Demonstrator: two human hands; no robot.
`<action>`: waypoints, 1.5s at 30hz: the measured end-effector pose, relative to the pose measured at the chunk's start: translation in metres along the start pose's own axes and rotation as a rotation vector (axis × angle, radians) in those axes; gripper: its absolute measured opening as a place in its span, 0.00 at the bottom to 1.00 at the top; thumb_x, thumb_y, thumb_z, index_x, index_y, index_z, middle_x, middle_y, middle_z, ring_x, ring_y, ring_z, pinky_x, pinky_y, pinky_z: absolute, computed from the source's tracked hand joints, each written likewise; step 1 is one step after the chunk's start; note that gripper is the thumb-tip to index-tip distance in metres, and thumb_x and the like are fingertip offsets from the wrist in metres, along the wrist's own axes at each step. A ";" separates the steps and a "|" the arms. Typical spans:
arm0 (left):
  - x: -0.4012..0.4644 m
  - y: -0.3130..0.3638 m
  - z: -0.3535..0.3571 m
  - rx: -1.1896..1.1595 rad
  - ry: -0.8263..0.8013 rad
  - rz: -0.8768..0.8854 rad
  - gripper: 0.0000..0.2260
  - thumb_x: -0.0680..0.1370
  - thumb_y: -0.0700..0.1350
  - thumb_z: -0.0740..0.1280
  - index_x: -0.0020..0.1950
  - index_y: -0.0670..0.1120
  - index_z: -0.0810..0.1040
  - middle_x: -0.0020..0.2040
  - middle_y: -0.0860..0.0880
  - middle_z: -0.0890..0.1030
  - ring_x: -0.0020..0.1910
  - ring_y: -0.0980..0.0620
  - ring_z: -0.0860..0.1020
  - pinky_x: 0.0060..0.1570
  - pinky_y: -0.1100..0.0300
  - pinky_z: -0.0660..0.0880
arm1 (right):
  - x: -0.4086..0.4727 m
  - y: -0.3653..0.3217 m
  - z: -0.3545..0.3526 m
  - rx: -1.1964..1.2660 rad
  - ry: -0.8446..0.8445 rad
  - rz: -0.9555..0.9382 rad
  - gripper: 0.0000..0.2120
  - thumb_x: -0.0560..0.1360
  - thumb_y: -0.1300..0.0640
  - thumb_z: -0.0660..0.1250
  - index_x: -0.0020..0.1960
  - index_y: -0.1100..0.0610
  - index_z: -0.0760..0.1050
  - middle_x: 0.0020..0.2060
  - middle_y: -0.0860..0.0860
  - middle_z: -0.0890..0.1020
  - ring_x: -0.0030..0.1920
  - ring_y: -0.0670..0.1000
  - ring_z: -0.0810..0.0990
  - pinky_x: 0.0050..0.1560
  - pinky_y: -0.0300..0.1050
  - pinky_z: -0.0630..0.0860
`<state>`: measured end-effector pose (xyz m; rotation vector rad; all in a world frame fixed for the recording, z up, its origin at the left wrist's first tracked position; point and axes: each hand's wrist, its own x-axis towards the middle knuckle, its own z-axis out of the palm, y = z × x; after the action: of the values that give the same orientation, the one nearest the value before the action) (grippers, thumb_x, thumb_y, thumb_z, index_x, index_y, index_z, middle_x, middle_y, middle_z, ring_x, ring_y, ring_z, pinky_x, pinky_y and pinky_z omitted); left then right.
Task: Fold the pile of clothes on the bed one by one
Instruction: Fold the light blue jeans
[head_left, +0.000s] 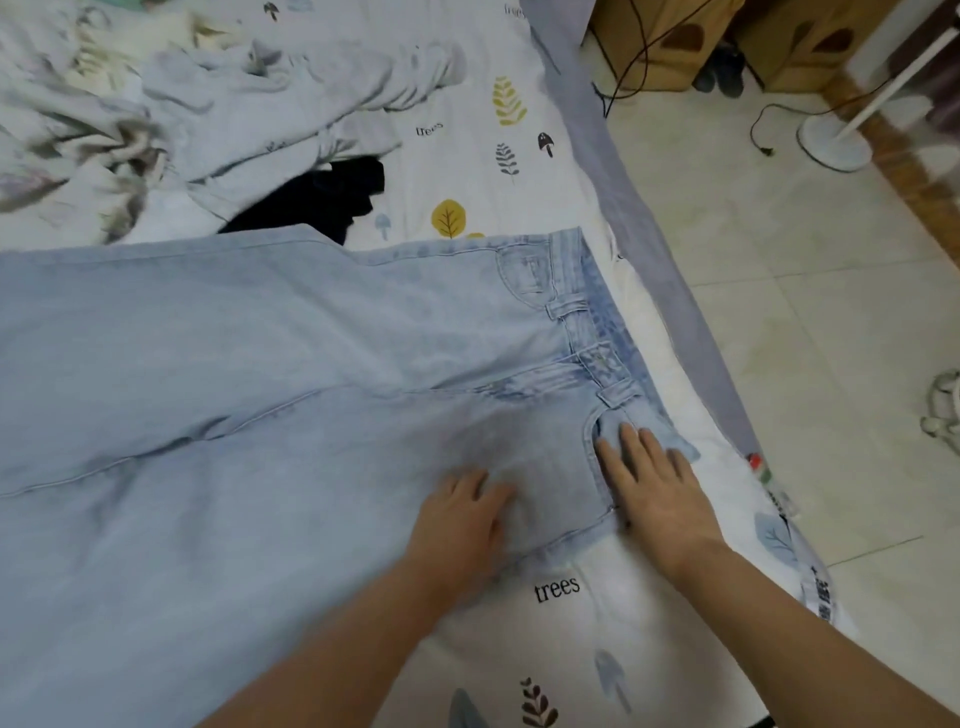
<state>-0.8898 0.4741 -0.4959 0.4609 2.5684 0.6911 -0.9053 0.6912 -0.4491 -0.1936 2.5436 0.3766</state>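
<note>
Here the fingers (631, 447) of the right hand (657, 499) lie straight and slightly spread, flat on the near hip of the jeans (291, 353), their tips at the pocket opening (597, 431) just under the waistband (597, 332). They pinch nothing; the flat palm looks meant to pin that corner so the cloth cannot creep while it is smoothed. Just to their left, the left hand (462, 514) rests on the same leg panel with its fingers loosely bent and a little apart, also holding nothing, pressing the denim down near the lower edge of the seat.

Outward from both hands, the jeans are spread front-up across the bed (467, 171), waistband toward the mattress edge beyond the right fingertips, the two legs running away to the left and out of view, the inseam between them showing as a long ridge. My guess is that they are laid open like this so one leg can be brought over the other; no fold is made yet, so this garment is at its first step.

Farther past the fingertips lies a dark garment (332, 200), partly tucked under the far leg, and beyond it a heap of pale clothes (249, 114), crumpled and waiting. Right of the hands the bed ends at a tiled floor (779, 291), with a fan base (834, 143) and cables well apart.
</note>
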 end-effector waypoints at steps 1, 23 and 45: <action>0.002 -0.003 0.006 0.012 -0.014 -0.006 0.17 0.64 0.49 0.56 0.52 0.53 0.70 0.45 0.47 0.82 0.38 0.46 0.81 0.31 0.61 0.77 | 0.005 0.003 0.003 -0.014 0.030 -0.022 0.42 0.68 0.61 0.72 0.76 0.60 0.54 0.73 0.66 0.56 0.72 0.66 0.57 0.69 0.61 0.59; 0.005 0.004 -0.157 -0.032 -0.808 -0.108 0.12 0.76 0.38 0.59 0.57 0.42 0.76 0.43 0.50 0.77 0.34 0.61 0.74 0.29 0.73 0.66 | 0.028 0.032 -0.159 0.106 -0.250 -0.271 0.13 0.76 0.52 0.61 0.33 0.50 0.68 0.32 0.47 0.73 0.36 0.48 0.72 0.37 0.41 0.69; 0.079 -0.141 -0.219 -0.077 0.382 -0.370 0.10 0.74 0.45 0.69 0.34 0.48 0.75 0.28 0.53 0.74 0.33 0.50 0.71 0.36 0.58 0.62 | 0.174 0.050 -0.115 1.083 0.296 0.297 0.09 0.72 0.66 0.66 0.37 0.57 0.70 0.34 0.51 0.74 0.40 0.53 0.72 0.38 0.43 0.66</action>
<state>-1.0925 0.3060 -0.4268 -0.1916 2.8494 0.7963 -1.1193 0.6929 -0.4403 0.5710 2.6731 -0.9905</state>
